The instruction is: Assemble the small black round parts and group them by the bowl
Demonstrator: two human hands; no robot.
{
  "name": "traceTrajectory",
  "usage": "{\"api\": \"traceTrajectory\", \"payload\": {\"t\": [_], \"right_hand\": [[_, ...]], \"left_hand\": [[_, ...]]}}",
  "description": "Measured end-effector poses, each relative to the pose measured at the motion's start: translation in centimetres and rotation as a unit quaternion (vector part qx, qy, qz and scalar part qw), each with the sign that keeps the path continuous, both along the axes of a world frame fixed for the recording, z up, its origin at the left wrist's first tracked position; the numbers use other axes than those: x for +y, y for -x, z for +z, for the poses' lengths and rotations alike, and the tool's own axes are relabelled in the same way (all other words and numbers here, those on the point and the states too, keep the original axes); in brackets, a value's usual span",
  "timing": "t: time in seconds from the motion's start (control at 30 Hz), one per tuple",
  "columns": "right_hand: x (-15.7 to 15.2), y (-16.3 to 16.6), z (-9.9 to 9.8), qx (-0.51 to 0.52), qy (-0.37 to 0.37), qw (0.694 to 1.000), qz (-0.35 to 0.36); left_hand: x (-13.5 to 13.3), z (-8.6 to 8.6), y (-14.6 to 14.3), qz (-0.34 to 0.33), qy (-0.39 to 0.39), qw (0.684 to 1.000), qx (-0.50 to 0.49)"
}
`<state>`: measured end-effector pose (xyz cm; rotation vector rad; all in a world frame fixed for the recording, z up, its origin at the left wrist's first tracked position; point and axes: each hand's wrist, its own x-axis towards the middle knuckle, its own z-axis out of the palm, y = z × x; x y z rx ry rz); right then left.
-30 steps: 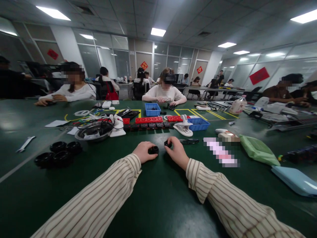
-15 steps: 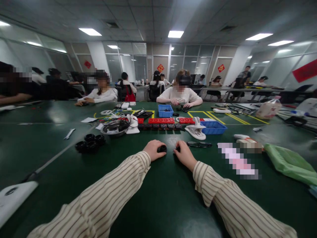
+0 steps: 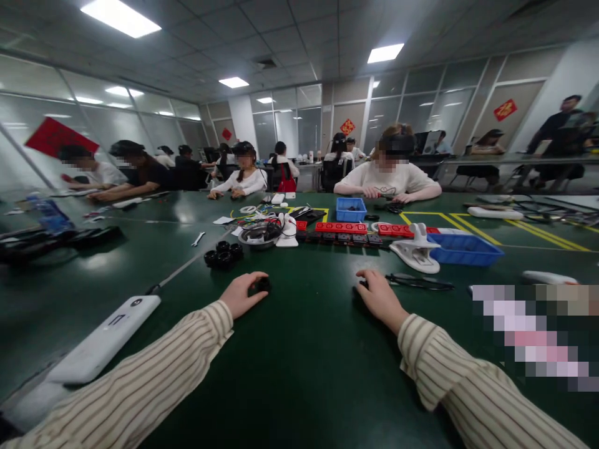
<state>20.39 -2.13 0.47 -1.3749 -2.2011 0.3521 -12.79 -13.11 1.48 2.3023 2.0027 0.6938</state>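
My left hand (image 3: 242, 292) rests on the green table (image 3: 299, 362), its fingers curled round a small black round part (image 3: 262, 285). My right hand (image 3: 380, 296) lies about a hand's width to the right, fingers closed over a small black piece (image 3: 360, 285) that is mostly hidden. Both arms wear striped sleeves. A cluster of black round parts (image 3: 223, 255) sits just beyond my left hand. A pair of black glasses (image 3: 418, 282) lies right of my right hand.
A white device (image 3: 100, 342) lies at the near left. Behind are a bowl of cables (image 3: 261, 235), red and black power strips (image 3: 349, 232), a white clamp (image 3: 415, 249), two blue bins (image 3: 463, 250) and a wrench (image 3: 198, 239). Several people sit across the table.
The view has swung to the left. My hands have moved apart, the left one sliding left with its black part, the right staying on its piece.
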Motion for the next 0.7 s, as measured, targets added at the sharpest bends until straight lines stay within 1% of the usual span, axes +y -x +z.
{"api": "traceTrajectory", "payload": {"t": [0.07,0.13,0.2,0.27,0.37,0.5,0.63,0.7], "right_hand": [[0.0,0.0,0.1,0.003,0.003,1.000,0.006],[0.1,0.0,0.0,0.007,0.001,1.000,0.012],[0.2,0.0,-0.1,0.012,-0.003,1.000,0.017],[0.4,0.0,-0.4,0.023,-0.009,0.999,0.021],[0.7,0.0,-0.7,0.052,-0.020,0.998,0.016],[0.5,0.0,-0.7,0.079,-0.034,0.996,-0.008],[0.2,0.1,-0.5,0.080,-0.028,0.996,-0.022],[0.1,0.2,-0.5,0.080,-0.028,0.996,-0.025]], "left_hand": [[-1.8,0.2,3.2,0.060,-0.002,0.998,0.019],[-3.2,0.5,6.2,0.139,0.013,0.989,0.054],[-3.8,0.7,8.6,0.219,0.030,0.971,0.093],[-3.9,0.7,10.3,0.274,0.042,0.954,0.114],[-3.1,0.3,11.1,0.295,0.023,0.947,0.122],[-2.1,-0.1,10.6,0.302,-0.022,0.943,0.138],[-2.0,0.1,10.5,0.338,-0.056,0.927,0.153],[-2.1,0.2,10.2,0.340,-0.085,0.924,0.154]]}}
